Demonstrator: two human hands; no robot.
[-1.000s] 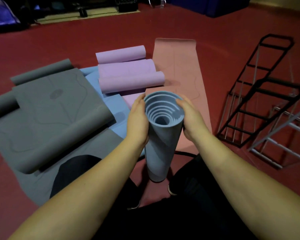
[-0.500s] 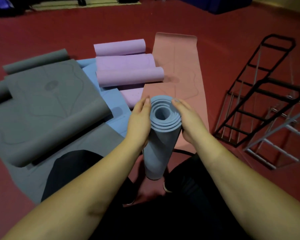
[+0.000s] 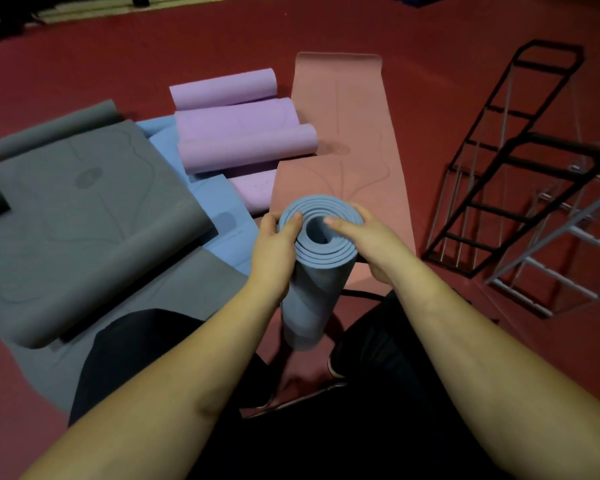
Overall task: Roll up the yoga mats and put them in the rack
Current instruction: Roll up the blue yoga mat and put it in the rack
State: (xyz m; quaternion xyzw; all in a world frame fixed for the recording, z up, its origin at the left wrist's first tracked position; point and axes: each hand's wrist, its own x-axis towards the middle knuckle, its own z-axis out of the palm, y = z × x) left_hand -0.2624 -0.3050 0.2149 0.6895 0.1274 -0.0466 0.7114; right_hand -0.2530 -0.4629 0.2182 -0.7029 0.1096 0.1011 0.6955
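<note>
Rolled mat: blue-grey roll (image 3: 314,289) stands upright at the centre of the frame, its lower end on the red floor (image 3: 430,36) between the person's feet, its coiled top end facing the camera.
Left hand: left hand (image 3: 274,251) wraps around the left side of the roll near the top, thumb lying on the coiled rim; it is grasping the roll.
Right hand: right hand (image 3: 371,240) grasps the right side of the roll's top, one finger lying across the coils toward the hollow core.
Pink mat: pink mat (image 3: 340,133) lies flat and unrolled, running from behind the roll toward the upper centre.
Purple mats: purple mats (image 3: 239,129) lie partly rolled, left of the pink mat.
Blue mat: blue mat (image 3: 222,216) lies flat, partly under the purple and grey ones.
Grey mats: grey mats (image 3: 84,216) sprawl loosely curled at left of the frame.
Rack: black rack (image 3: 506,161) lies tipped on the floor at right, a silver rack (image 3: 568,244) just beside it.
</note>
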